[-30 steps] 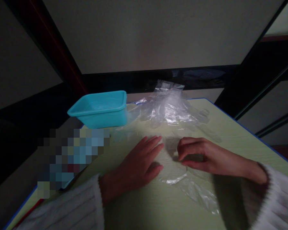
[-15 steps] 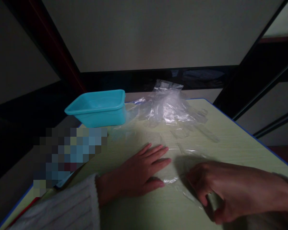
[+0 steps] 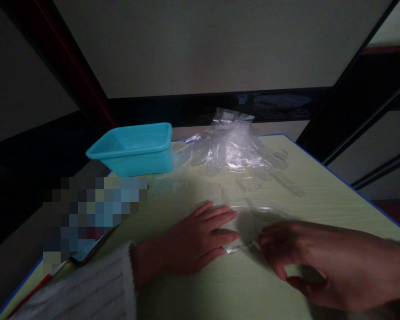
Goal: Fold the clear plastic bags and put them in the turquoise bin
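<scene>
My left hand (image 3: 195,238) lies palm down with fingers spread on a thin clear plastic piece (image 3: 245,222) flat on the table. Just right of it, my right hand (image 3: 296,258) is curled over the same clear plastic, its fingers bent and the thumb apart from them. Whether those fingertips pinch any film is hard to make out. Behind both hands sits a crumpled heap of clear plastic (image 3: 235,149), with loose transparent pieces spread around its front and sides.
A turquoise basket (image 3: 138,162) stands at the back left of the pale table (image 3: 320,200), which has a blue edge. Left of my hands lies a pixelated flat object (image 3: 100,218), with a red strip (image 3: 30,295) near the table edge. A wall panel rises behind.
My right thumb has moved forward and nearer the fingers, and the hand has shifted slightly. My left hand has stayed nearly in place on the plastic. The view has shifted slightly.
</scene>
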Demonstrator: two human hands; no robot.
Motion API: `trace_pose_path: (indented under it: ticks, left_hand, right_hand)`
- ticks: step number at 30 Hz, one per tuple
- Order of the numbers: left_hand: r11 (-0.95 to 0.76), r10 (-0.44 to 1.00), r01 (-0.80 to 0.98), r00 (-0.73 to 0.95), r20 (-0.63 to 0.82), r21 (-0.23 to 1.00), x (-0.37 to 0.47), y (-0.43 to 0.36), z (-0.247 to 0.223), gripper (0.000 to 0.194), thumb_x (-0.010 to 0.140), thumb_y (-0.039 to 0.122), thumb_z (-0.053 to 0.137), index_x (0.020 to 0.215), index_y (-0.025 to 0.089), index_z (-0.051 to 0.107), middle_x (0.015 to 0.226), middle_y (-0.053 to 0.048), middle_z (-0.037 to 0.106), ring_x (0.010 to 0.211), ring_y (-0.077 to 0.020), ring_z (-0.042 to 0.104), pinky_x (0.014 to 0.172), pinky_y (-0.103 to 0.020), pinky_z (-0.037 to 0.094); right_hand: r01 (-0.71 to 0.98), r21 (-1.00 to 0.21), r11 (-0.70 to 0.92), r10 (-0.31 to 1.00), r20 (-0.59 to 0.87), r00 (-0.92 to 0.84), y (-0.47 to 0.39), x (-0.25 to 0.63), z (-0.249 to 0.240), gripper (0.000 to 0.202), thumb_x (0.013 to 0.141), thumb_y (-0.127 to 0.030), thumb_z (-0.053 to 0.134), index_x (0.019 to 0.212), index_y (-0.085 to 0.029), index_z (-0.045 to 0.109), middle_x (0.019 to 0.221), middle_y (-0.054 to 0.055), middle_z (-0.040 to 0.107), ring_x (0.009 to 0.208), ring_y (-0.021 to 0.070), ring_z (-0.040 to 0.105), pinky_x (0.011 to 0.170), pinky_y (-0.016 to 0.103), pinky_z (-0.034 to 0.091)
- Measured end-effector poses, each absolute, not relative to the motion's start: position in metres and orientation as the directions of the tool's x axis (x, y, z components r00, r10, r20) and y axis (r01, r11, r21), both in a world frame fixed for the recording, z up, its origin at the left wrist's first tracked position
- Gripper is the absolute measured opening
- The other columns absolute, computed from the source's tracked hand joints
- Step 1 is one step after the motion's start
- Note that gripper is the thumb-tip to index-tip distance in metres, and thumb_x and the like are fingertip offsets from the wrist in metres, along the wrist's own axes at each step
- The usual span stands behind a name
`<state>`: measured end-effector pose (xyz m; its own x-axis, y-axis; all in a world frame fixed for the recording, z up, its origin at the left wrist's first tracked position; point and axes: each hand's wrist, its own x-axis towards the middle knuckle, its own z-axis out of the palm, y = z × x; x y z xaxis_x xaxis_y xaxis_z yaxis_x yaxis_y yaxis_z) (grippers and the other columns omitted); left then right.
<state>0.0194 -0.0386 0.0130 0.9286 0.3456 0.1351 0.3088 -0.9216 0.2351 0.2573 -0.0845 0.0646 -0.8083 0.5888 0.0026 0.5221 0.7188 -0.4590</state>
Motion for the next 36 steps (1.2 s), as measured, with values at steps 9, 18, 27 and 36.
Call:
trace_pose_path:
  ticks: [9,18,27,36]
  left_hand:
    - [-0.928,0.334,0.296,0.930,0.156,0.224,0.020,-0.042,0.017,0.032,0.088,0.017,0.043,0.117,0.022,0.057,0.134,-0.010,0.048,0.129,-0.0232,0.036,0.107,-0.043,0.026]
    - [-0.927,0.354,0.300,0.898,0.261,0.223,0.018,-0.038,0.013,0.027,0.086,0.014,0.039,0.102,0.014,0.061,0.129,-0.012,0.051,0.123,-0.0195,0.042,0.109,-0.039,0.022]
    - [-0.952,0.290,0.222,0.876,0.385,0.211,0.017,-0.040,0.016,0.027,0.088,0.014,0.038,0.103,0.011,0.060,0.118,-0.012,0.060,0.114,-0.0181,0.049,0.107,-0.035,0.027]
    - [-0.956,0.180,0.156,0.981,0.077,0.248,0.019,-0.041,0.012,0.051,0.090,0.045,0.040,0.131,0.016,0.040,0.143,-0.008,0.036,0.133,-0.0244,0.025,0.110,-0.044,0.016]
  right_hand:
    - [0.548,-0.573,0.610,0.681,0.024,-0.732,-0.064,0.256,0.060,0.016,0.076,-0.006,0.049,0.078,-0.020,0.057,0.075,0.000,0.063,0.071,0.0128,0.060,0.067,0.024,0.046]
    - [0.470,-0.663,0.583,0.757,0.231,-0.612,-0.044,0.247,0.032,0.010,0.087,-0.017,0.048,0.094,-0.016,0.055,0.079,0.001,0.062,0.069,0.0109,0.057,0.063,0.022,0.045]
    - [0.599,-0.561,0.571,0.817,0.317,-0.482,-0.039,0.246,0.022,0.012,0.085,-0.019,0.049,0.096,-0.017,0.053,0.093,0.007,0.063,0.082,0.0168,0.060,0.072,0.029,0.048]
    - [0.656,-0.522,0.546,0.838,0.343,-0.424,-0.034,0.247,0.019,0.012,0.084,-0.015,0.047,0.093,-0.017,0.053,0.089,0.007,0.064,0.079,0.0179,0.061,0.069,0.031,0.049]
